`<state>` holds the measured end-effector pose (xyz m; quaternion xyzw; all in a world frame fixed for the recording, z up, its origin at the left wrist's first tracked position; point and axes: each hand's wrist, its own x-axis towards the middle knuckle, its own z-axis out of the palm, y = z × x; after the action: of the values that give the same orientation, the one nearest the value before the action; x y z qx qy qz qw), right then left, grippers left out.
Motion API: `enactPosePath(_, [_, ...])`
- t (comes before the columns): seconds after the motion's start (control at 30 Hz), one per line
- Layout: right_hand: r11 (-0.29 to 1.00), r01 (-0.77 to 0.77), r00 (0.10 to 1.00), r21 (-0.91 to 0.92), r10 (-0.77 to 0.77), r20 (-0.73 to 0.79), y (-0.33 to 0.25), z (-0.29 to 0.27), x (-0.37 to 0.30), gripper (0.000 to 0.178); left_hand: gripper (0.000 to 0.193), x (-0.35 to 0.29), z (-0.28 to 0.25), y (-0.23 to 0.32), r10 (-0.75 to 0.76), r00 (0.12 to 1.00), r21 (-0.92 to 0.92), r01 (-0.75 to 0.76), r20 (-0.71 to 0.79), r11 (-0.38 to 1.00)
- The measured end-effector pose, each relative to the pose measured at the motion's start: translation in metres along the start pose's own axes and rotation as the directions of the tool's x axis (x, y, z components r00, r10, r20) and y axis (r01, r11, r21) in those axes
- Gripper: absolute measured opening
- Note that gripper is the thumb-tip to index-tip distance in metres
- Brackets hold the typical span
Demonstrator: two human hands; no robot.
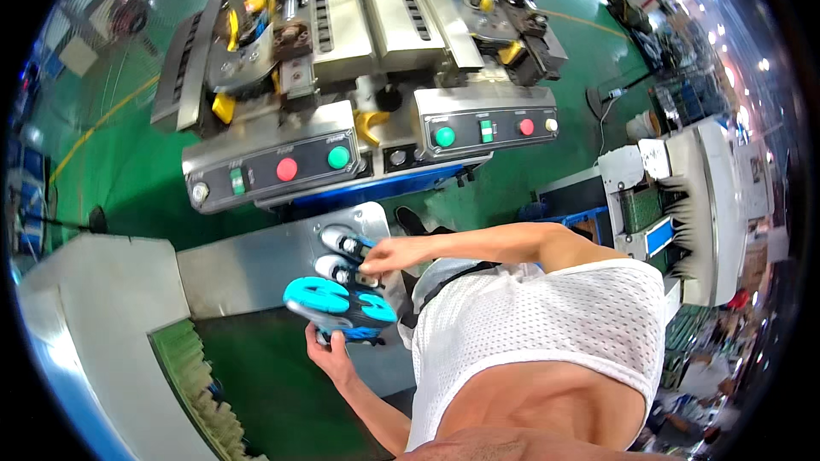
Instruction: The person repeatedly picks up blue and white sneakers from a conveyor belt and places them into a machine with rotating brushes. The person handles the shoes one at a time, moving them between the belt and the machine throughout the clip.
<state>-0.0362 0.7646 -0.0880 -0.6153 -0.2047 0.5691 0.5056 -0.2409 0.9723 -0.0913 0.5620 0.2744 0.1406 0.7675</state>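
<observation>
While the left hand (331, 357) grips a turquoise-soled shoe (318, 294) sole-up, the right hand (395, 256) bends over two grey-and-white shoes (338, 270).
Those two lie toward the right end of a metal ledge (235, 258), bare metal open on their left. Right fingers curl at the nearer one, whether pinching it I cannot tell. Seen from above, the held shoe overlaps the ledge's near edge, beside a dark green surface (273, 376).

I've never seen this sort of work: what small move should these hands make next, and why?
Perhaps the right hand should firm its hold on the lower white-toed sneaker: its fingers are at that sneaker, though how tightly is unclear, while the left hand is taken up with the cyan-soled sneaker, sole turned toward the camera.
</observation>
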Motion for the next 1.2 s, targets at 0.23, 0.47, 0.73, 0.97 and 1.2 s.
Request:
enactPosePath(0.23, [0.693,0.009,0.888,0.721,-0.336,0.312,-0.04,-0.036,0.002,0.06,0.051,0.09,0.141,0.09,0.136,0.878,0.06,-0.184,0.459,0.981])
enactPosePath(0.47, [0.706,0.345,0.932,0.619,-0.333,-0.14,-0.091,-0.157,-0.086,0.06,0.044,0.169,0.227,0.144,0.405,0.842,0.331,-0.519,0.356,0.788])
enactPosePath(0.73, [0.548,0.404,0.907,0.732,-0.343,-0.244,-0.1,-0.214,-0.107,0.065,0.035,0.349,0.247,0.166,0.517,0.737,0.63,-0.66,0.436,0.409])
enactPosePath(0.97, [0.308,0.512,0.845,0.802,-0.35,-0.405,-0.1,-0.197,-0.103,0.067,0.045,0.502,0.266,0.145,0.411,0.79,0.782,-0.575,0.454,0.24])
enactPosePath(1.2, [0.367,0.58,0.814,0.728,-0.225,-0.535,-0.096,-0.187,-0.131,0.07,0.068,0.593,0.296,0.09,0.45,0.782,0.835,-0.535,0.432,0.128])
